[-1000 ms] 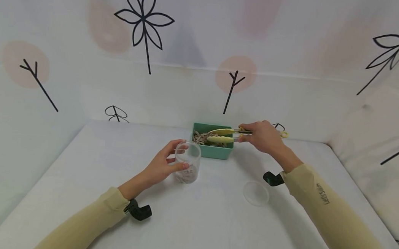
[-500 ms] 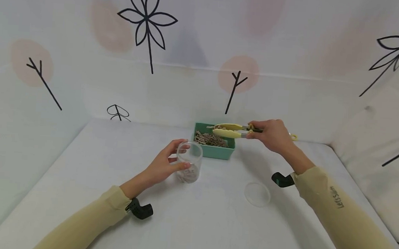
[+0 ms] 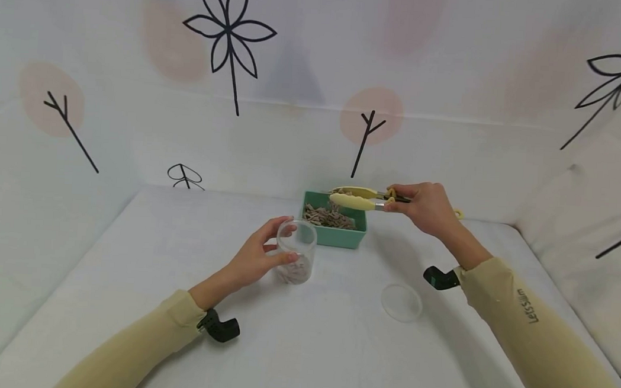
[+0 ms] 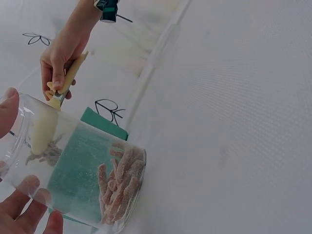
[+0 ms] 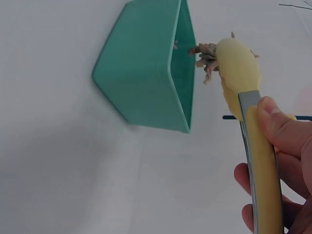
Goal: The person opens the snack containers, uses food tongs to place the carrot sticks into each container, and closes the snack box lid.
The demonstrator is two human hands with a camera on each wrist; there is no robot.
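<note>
My left hand [image 3: 257, 255] grips a clear jar [image 3: 306, 250] near its side, fingers behind and thumb in front. Pale brown strips [image 4: 119, 187] lie at the jar's bottom, seen best in the left wrist view. With my right hand [image 3: 427, 208] I hold yellow-tipped tongs [image 3: 354, 202] by their handles. Pinched in the tongs is a small bunch of brownish strips [image 5: 207, 58], raised just above the green box [image 3: 338, 238]. More strips [image 3: 326, 216] fill the inside of that box.
A clear round lid [image 3: 401, 303] lies flat on the white table [image 3: 312, 348], right of the jar. Behind the box rises a pale patterned backdrop [image 3: 271, 144]. Dark wrist cameras [image 3: 222, 328] stick out below both sleeves.
My right hand has lifted the tongs up out of the box, slightly rightward, with a bunch of strips between their tips. The left hand keeps the jar in nearly the same place.
</note>
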